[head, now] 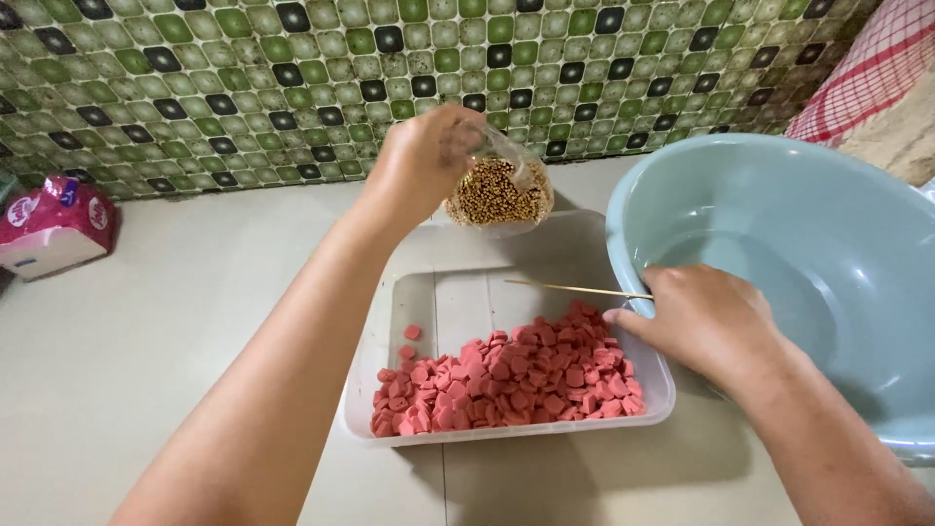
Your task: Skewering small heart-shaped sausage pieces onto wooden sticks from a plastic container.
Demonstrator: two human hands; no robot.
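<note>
My left hand (421, 156) is raised above the far end of a clear plastic tray (394, 292) and grips a clear plastic bundle of thin wooden skewers (499, 192), their tips facing me. My right hand (706, 321) rests at the tray's right rim and pinches a single wooden skewer (575, 288) that points left across the tray. A heap of pink sausage slices (506, 380) fills the tray's near half. The far half of the tray is bare.
A large pale blue basin (818, 244) stands at the right, touching the tray. A pink and white packet (54, 226) lies at the far left. A green and black mosaic wall (292, 78) runs behind; red checked cloth (867, 68) hangs at the top right.
</note>
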